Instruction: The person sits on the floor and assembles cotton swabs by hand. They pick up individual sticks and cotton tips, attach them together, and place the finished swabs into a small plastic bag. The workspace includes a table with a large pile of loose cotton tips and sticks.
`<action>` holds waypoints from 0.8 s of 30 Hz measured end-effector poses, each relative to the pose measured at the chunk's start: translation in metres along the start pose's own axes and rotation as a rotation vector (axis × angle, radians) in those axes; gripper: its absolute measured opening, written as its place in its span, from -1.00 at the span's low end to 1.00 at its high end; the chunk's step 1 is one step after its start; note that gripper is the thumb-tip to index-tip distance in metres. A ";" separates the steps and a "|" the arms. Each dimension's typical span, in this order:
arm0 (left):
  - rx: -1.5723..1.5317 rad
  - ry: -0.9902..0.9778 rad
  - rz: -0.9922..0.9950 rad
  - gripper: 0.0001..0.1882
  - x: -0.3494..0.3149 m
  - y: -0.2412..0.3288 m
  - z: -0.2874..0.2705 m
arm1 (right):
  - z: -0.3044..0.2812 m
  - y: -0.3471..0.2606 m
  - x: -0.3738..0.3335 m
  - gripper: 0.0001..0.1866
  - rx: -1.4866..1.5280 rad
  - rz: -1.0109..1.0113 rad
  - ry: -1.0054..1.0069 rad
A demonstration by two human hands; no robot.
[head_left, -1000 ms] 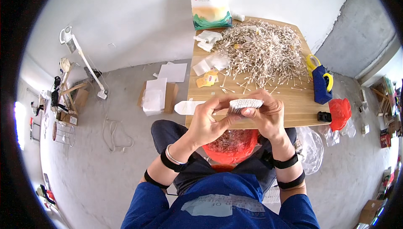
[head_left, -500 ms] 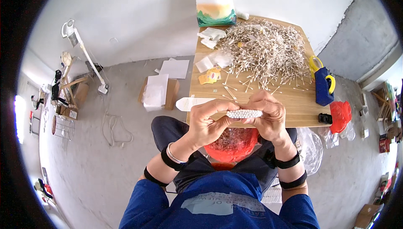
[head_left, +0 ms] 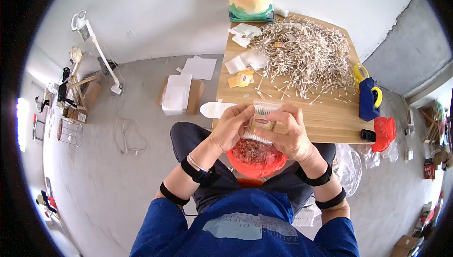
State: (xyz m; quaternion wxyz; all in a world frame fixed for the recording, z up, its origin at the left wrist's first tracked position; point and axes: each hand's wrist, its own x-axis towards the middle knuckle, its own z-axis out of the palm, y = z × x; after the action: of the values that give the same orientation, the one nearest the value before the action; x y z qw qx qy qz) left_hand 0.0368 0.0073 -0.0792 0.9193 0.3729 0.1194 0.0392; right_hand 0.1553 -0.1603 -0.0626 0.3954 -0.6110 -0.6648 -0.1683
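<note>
Both hands hold a pack of cotton swabs [head_left: 261,132] over the table's near edge. The swabs lie side by side in a clear bag, with a yellow label card among them. My left hand [head_left: 230,127] grips the pack's left side, fingers closed on it. From the right, my right hand [head_left: 293,134] pinches it, thumb and fingers on its face. Beyond them a large heap of loose cotton swabs [head_left: 306,56] covers the table's far part. Yellow cards [head_left: 241,78] and clear plastic bags [head_left: 250,60] lie left of the heap.
A red bag-lined container [head_left: 255,166] sits between my knees. At the table's right edge stand a blue tape dispenser [head_left: 368,103] and a small black object [head_left: 367,135]. A printed paper bag [head_left: 250,2] is at the back. On the floor left lies a cardboard box [head_left: 195,97] with papers.
The pack has turned from showing its swab tips end-on to showing its broad face with the label. The right hand's fingers have shifted onto that face. My view has shifted slightly.
</note>
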 end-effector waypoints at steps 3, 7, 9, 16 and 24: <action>0.234 0.088 0.109 -0.73 0.003 0.003 0.002 | 0.002 0.009 -0.013 -0.41 -0.044 0.072 0.008; 0.490 0.124 0.298 -0.69 0.012 -0.011 -0.012 | 0.011 0.034 -0.026 -0.40 0.224 0.479 0.098; 0.559 0.155 0.321 -0.73 0.015 -0.020 -0.012 | 0.021 0.046 -0.033 -0.40 0.668 0.721 0.033; 0.748 0.155 0.351 -0.68 0.038 -0.062 -0.043 | 0.060 0.053 -0.046 -0.78 0.565 0.785 -0.023; 0.984 0.259 0.263 -0.75 0.044 -0.093 -0.079 | 0.092 0.067 -0.086 -0.76 0.341 0.556 -0.016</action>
State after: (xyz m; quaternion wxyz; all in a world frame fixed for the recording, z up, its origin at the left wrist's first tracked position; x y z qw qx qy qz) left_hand 0.0584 0.0009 -0.2068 0.6004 0.7646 0.1885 0.1394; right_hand 0.1843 -0.1406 -0.2012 0.5176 -0.6955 -0.4941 0.0651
